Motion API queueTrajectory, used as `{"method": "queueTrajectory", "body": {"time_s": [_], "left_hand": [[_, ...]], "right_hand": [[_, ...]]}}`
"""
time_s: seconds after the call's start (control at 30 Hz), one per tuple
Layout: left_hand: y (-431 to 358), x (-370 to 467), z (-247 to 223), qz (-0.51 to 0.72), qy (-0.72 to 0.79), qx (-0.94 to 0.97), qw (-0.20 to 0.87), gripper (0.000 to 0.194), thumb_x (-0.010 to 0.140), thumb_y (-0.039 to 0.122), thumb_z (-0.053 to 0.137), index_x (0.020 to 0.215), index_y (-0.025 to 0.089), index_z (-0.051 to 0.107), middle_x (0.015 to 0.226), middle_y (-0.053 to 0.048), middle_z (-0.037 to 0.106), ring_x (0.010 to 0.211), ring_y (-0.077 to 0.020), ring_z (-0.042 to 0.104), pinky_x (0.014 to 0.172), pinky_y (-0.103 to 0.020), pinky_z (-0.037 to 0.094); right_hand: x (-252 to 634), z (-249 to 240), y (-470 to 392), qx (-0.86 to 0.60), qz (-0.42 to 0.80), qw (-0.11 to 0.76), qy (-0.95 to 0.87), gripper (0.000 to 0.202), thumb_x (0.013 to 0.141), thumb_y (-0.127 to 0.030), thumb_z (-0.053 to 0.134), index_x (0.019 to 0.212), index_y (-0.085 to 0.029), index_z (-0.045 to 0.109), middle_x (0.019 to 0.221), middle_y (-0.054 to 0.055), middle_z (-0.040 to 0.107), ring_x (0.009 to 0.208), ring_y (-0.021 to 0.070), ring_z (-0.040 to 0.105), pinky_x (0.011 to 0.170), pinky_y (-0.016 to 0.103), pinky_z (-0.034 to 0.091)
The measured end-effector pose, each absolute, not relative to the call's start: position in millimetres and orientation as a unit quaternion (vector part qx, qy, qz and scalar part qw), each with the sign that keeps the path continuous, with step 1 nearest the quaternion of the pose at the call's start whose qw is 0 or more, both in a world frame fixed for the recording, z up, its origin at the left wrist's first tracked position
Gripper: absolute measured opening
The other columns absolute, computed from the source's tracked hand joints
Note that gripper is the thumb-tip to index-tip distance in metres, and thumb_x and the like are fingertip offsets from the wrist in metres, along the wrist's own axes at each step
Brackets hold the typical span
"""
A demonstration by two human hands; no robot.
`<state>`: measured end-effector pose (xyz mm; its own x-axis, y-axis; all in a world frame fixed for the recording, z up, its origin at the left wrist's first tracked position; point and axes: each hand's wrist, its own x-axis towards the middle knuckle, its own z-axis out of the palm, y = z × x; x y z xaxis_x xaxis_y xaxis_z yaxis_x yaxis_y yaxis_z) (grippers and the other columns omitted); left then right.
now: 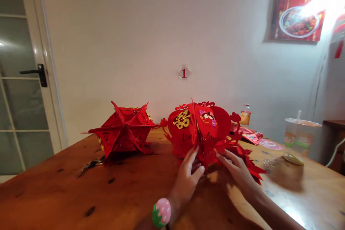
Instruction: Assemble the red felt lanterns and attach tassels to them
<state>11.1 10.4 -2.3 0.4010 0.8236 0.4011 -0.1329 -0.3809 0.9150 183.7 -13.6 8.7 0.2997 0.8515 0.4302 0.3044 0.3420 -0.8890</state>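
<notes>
A red felt lantern [212,124] with a gold character and a small picture of a couple on its panels stands in front of me. My left hand [188,174] is at its lower middle, fingertips against the seam between two panels and thumb apart. To the right, my right hand [235,169] reaches in with fingers stretched out, touching the lantern's lower edge. Some of its fingertips are hard to make out against the red felt. A strawberry ornament [161,212] sits on my left wrist.
A second red felt lantern [125,133] lies on the wooden table [54,194] at the left, beside keys [91,165]. Folded red felt pieces [252,165], a red wrapper [248,134], a bottle [245,114] and a plastic cup with a straw [302,138] stand or lie at the right.
</notes>
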Motion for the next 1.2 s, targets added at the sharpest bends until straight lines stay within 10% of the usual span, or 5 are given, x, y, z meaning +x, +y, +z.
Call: {"method": "queueTrajectory", "body": {"time_s": [0.33, 0.77, 1.2], "left_hand": [[11, 10, -1, 0.412, 0.198, 0.577, 0.677, 0.082, 0.075, 0.019, 0.055, 0.142, 0.025, 0.01, 0.146, -0.002, 0.027, 0.13, -0.0141, 0.031, 0.109, -0.029, 0.023], [-5, 11, 5, 0.527, 0.329, 0.765, 0.171, 0.023, 0.082, 0.02, 0.049, 0.103, 0.024, 0.059, 0.1, -0.005, 0.057, 0.098, -0.0198, 0.052, 0.088, -0.037, 0.042], [-3, 14, -2, 0.512, 0.345, 0.721, 0.315, 0.017, 0.078, 0.033, 0.056, 0.076, 0.017, 0.06, 0.074, -0.002, 0.064, 0.07, -0.0151, 0.059, 0.067, -0.024, 0.046]], "right_hand": [[185, 16, 4, -0.488, 0.115, 0.582, -0.64, 0.028, 0.075, -0.045, 0.057, 0.084, -0.018, 0.057, 0.079, 0.003, 0.061, 0.073, 0.0176, 0.056, 0.066, 0.027, 0.045], [180, 10, -15, -0.44, 0.244, 0.555, -0.662, 0.028, 0.078, -0.045, 0.056, 0.07, -0.018, 0.052, 0.065, -0.002, 0.051, 0.058, 0.0105, 0.047, 0.055, 0.023, 0.04], [166, 1, -23, -0.402, 0.155, 0.493, -0.756, 0.028, 0.078, -0.045, 0.057, 0.074, -0.018, 0.063, 0.091, 0.005, 0.061, 0.083, 0.0166, 0.057, 0.077, 0.025, 0.045]]}}
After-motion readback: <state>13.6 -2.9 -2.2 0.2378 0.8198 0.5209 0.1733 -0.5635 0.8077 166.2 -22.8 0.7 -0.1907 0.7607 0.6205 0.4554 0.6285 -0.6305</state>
